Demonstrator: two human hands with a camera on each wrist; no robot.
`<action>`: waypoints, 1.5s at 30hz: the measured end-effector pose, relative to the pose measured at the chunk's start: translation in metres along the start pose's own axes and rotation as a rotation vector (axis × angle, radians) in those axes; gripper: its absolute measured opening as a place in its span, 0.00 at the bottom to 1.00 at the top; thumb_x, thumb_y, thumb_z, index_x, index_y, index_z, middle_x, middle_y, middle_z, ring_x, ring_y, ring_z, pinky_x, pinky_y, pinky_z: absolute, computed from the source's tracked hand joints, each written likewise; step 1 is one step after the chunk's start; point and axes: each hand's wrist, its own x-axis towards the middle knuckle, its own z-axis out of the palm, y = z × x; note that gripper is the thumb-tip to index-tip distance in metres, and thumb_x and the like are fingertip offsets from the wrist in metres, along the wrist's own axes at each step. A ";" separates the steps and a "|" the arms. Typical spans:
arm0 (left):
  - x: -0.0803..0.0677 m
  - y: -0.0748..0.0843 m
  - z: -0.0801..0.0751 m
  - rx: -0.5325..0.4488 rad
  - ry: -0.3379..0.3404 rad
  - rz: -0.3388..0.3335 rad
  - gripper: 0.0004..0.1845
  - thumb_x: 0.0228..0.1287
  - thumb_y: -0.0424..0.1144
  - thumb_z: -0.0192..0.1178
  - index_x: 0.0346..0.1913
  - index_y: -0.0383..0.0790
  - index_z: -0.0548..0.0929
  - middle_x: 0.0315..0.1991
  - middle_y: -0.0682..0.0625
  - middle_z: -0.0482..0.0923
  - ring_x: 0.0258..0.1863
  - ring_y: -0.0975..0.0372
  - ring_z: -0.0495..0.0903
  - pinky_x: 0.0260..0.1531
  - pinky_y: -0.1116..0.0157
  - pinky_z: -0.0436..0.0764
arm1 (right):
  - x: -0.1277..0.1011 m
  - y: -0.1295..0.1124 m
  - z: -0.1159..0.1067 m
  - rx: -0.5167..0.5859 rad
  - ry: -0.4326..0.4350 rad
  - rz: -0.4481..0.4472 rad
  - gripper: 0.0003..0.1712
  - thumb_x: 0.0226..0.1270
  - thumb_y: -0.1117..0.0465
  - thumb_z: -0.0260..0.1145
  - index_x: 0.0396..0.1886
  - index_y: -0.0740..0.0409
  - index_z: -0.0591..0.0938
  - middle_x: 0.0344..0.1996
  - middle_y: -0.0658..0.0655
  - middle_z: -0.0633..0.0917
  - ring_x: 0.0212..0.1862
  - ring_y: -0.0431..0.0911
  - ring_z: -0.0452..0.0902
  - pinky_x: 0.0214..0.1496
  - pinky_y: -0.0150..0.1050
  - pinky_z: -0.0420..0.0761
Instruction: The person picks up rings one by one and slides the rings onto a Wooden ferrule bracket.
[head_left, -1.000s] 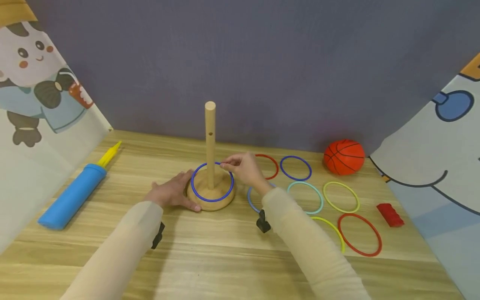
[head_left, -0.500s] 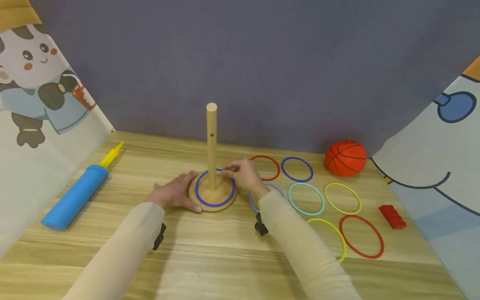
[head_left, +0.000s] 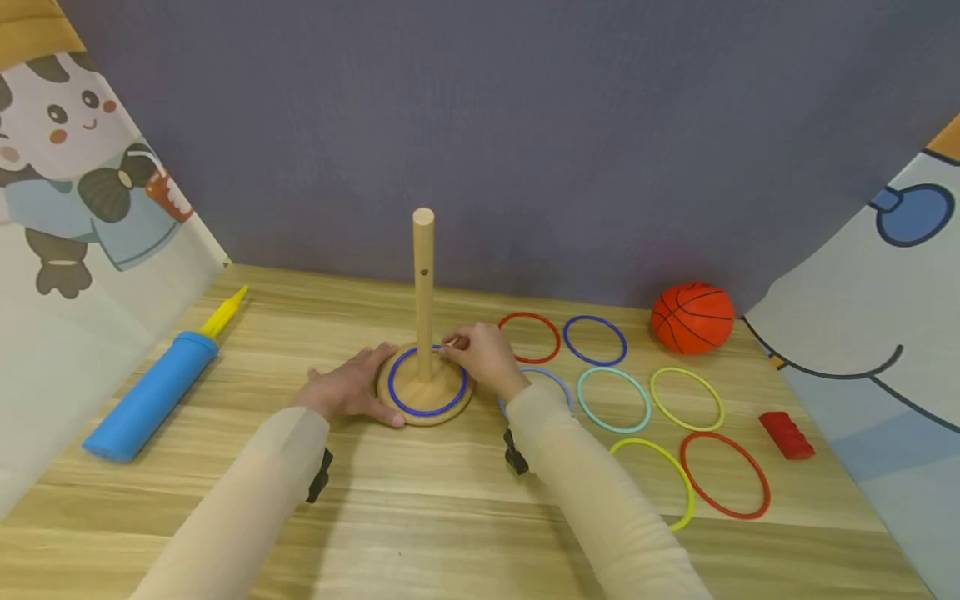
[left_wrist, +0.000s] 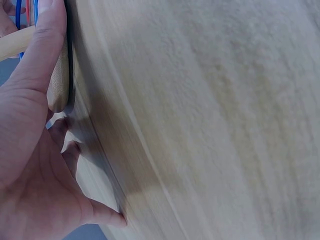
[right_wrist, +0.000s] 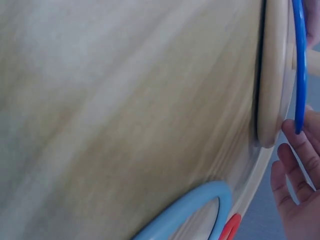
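Observation:
A wooden ring-toss stand (head_left: 423,300) rises upright from a round base on the table. My left hand (head_left: 348,385) holds the left side of the base, its thumb at the front rim and fingers toward the back. In the left wrist view, the thumb (left_wrist: 37,65) lies along the base's edge. A dark blue ring (head_left: 427,413) encircles the pole low down. My right hand (head_left: 483,358) pinches this ring at its far right side. The right wrist view has the blue ring (right_wrist: 301,65) slightly apart from the base (right_wrist: 272,75).
Several coloured rings lie to the right, including a light blue ring (head_left: 547,371), partly hidden by my right arm. Beyond them are a small basketball (head_left: 692,317) and a red wavy-edged piece (head_left: 786,435). A blue hand pump (head_left: 153,396) lies at left. A grey partition (head_left: 525,150) stands behind.
The blue ring has come down around the pole toward the base, with my right hand lowering alongside it. My left hand stays at the base. The view has shifted slightly.

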 end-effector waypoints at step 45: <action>0.001 -0.001 -0.001 -0.026 -0.002 0.015 0.68 0.40 0.61 0.82 0.80 0.45 0.51 0.78 0.28 0.46 0.77 0.34 0.47 0.53 0.15 0.39 | -0.088 0.031 -0.098 0.191 -0.009 -0.052 0.15 0.65 0.56 0.75 0.50 0.54 0.89 0.41 0.48 0.90 0.45 0.43 0.84 0.48 0.43 0.84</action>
